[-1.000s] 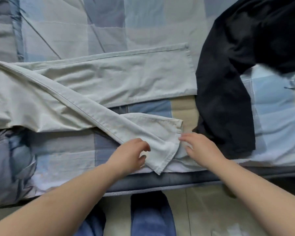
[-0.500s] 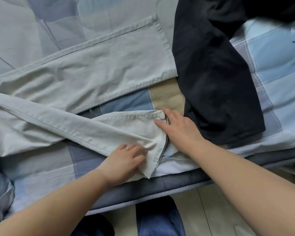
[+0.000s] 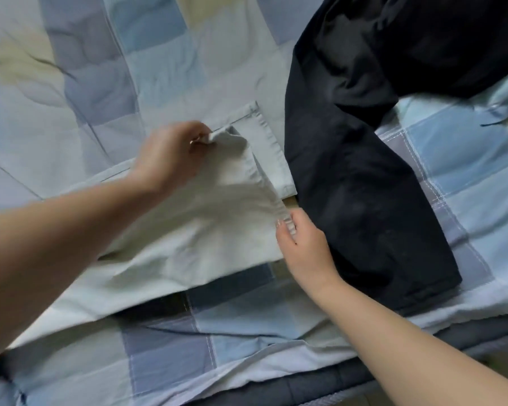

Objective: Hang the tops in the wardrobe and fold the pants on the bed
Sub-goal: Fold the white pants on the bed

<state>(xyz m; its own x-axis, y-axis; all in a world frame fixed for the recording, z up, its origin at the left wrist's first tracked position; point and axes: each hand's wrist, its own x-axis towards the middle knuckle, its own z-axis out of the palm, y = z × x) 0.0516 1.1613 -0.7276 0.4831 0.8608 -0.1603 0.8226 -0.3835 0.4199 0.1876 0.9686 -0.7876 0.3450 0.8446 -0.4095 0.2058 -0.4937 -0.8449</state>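
pants (image 3: 206,230), pale grey-green: lie flat on the bed (image 3: 247,341), one leg laid over the other, hems toward the right.
left hand (image 3: 170,155): over the far side of the pants, fingers curled, pinching the far corner of the upper leg's hem and lifting it slightly off the lower leg.
lower leg's hem (image 3: 269,142): flat on the bed, showing just beyond the lifted corner.
right hand (image 3: 302,244): at the near corner of the same hem, fingertips pinching the edge.
both hands: apart, one at each end of the hem.
dark garment (image 3: 364,171): just right of the hems, spread across the bed toward the top right, its lower end near the bed's edge.
bed cover: blue, grey and cream checks.
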